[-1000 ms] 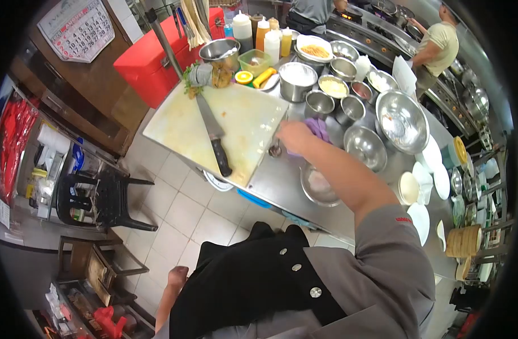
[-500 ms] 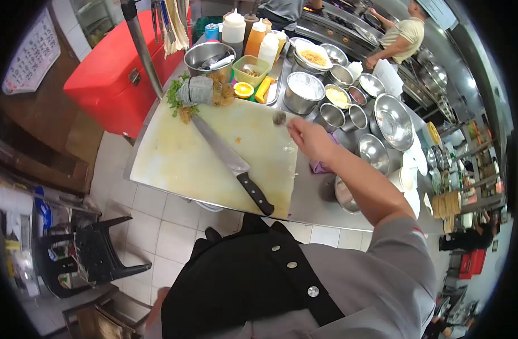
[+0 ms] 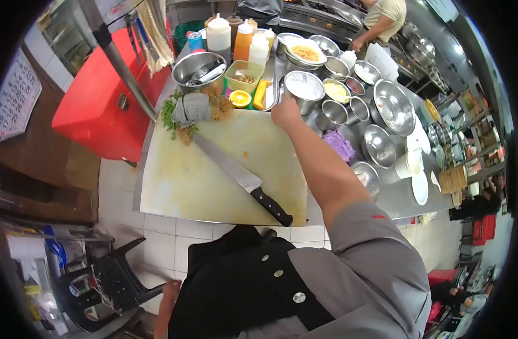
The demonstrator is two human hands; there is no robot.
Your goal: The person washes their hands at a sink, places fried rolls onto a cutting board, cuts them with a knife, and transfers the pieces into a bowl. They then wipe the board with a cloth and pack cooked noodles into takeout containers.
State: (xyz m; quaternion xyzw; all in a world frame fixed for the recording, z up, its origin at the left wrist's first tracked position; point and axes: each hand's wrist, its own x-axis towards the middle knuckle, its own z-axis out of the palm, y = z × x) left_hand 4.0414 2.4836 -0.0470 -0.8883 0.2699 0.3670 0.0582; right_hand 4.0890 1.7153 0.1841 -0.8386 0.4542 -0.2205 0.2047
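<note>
My right hand (image 3: 285, 111) is closed around a spoon (image 3: 281, 85) at the far right corner of the cutting board (image 3: 213, 181). The spoon's bowl points away from me, beside a metal pot of white powder or cream (image 3: 304, 86). Low beside my black apron hangs my left hand (image 3: 171, 291); its fingers are mostly hidden. A large knife (image 3: 236, 172) with a black handle lies diagonally across the board. At the board's far left are a grey cloth bundle (image 3: 192, 108), green herbs (image 3: 169, 116) and brownish scraps (image 3: 220, 107).
Behind the board stand a metal pot with utensils (image 3: 182, 70), a green container (image 3: 256, 69), a halved orange (image 3: 240, 99) and squeeze bottles (image 3: 219, 35). Several metal bowls (image 3: 378, 146) and a purple cloth (image 3: 339, 146) occupy the right. A co-worker (image 3: 383, 20) stands by the stove.
My right hand has moved from above the board to its far edge, and the spoon has swung to point away. The camera view has shifted, and my left hand shows more.
</note>
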